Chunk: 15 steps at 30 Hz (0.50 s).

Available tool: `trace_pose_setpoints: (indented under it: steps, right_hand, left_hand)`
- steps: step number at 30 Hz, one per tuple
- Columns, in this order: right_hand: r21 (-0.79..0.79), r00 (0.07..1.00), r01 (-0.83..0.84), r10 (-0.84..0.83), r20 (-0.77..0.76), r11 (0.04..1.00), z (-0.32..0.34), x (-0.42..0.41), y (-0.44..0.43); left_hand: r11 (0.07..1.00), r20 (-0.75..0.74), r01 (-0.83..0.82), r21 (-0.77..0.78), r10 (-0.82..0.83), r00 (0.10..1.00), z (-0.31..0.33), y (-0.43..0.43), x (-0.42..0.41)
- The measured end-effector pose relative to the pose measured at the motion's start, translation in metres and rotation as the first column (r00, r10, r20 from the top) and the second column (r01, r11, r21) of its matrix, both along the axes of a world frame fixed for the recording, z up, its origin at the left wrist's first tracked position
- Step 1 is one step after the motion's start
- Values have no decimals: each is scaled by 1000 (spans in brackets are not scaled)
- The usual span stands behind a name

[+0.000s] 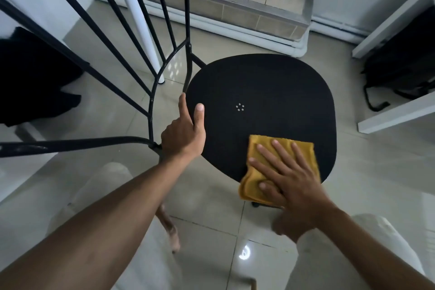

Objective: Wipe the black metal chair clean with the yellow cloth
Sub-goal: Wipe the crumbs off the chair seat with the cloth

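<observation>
Pale tiles (367, 172) are gleaming around the black metal chair (259, 101) below me. My left hand (186, 132) is pinching the seat rim to steady it, while my right hand (287, 179), fingers straight and spread, is pressing the yellow cloth (306, 158) onto the seat's near edge. I am judging that even pressure and overlapping strokes across the seat are working best.

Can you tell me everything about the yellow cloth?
The yellow cloth is mustard-coloured, soft and fuzzy-looking, folded into several layers. It lies flat on the near right edge of the black chair seat, with one corner sticking out past the rim. The right hand presses on it, spread flat.
</observation>
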State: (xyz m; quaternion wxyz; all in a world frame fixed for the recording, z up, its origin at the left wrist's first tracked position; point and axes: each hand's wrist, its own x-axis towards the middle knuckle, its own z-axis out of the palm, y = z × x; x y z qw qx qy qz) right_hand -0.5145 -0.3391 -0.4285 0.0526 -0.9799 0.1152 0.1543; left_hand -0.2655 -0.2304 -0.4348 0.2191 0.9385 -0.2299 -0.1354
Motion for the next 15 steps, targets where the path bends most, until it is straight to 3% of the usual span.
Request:
trace_pose_setpoints:
  steps: [3,6,15]
  right_hand:
    - [25,988,134,-135,79,991,3,-53,-30]
    - [-2,988,146,-146,50,989,6,-70,-44]
    - [-46,989,133,-129,73,990,-1,38,-5]
  left_hand:
    - [1000,10,-14,14,13,1000,-2,0,0]
    - [1000,44,-6,27,5,999,-4,-1,-2]
    - [1000,102,28,-2,-27,994,-6,0,-5]
